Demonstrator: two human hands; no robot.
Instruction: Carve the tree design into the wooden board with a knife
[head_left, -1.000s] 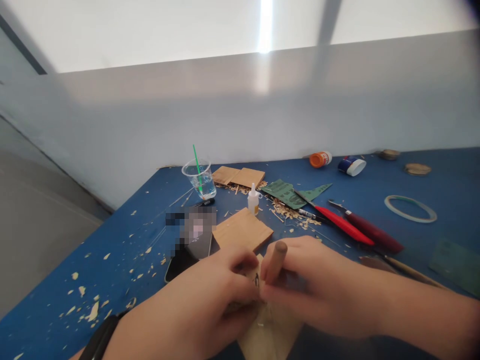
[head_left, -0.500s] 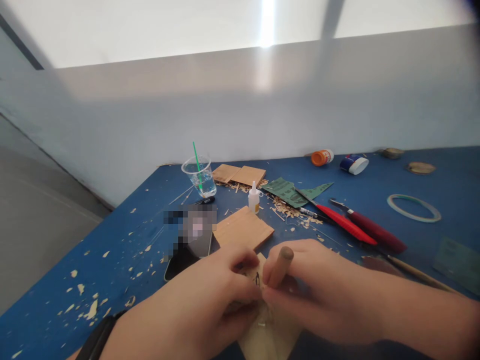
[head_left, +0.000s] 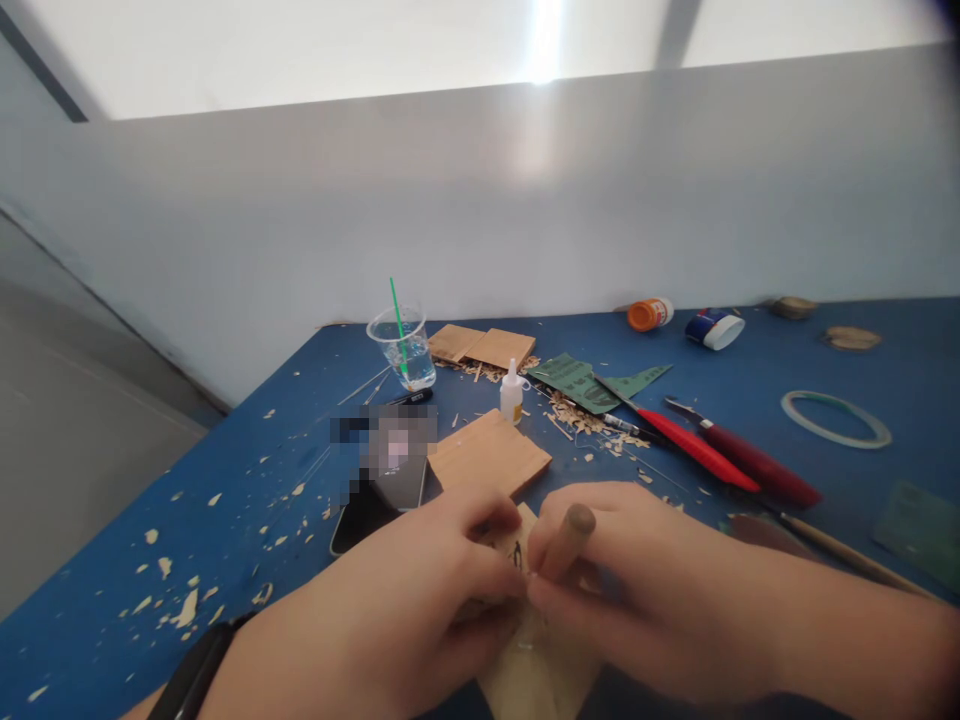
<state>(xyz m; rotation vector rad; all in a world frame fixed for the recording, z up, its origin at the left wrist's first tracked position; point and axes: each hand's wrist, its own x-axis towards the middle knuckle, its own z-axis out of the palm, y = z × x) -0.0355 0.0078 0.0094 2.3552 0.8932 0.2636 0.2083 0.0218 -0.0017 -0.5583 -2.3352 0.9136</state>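
My right hand (head_left: 645, 575) is closed round the round wooden handle (head_left: 571, 532) of a hand tool, which leans up and to the right. The fingers hide the tool's working end. Close against it, my left hand (head_left: 442, 570) has its thumb and fingers closed on a pale wooden board (head_left: 534, 672). Dark lines (head_left: 517, 552) show on the board between the two hands. Both hands meet at the board, and the left fingertips are partly hidden. Just beyond them lies a thicker brown wood block (head_left: 491, 452).
A phone (head_left: 390, 495) lies left of the block, a small glue bottle (head_left: 511, 395) behind it. Further back stands a plastic cup (head_left: 405, 345) of liquid with a green straw. Red-handled tools (head_left: 697, 450), green sandpaper (head_left: 581, 380) and a tape roll (head_left: 836, 418) lie right. Wood shavings (head_left: 187, 608) litter the table.
The view has shifted slightly, so the table things sit a little further right. Both hands keep nearly the same pose; the tool's handle leans slightly more to the right.
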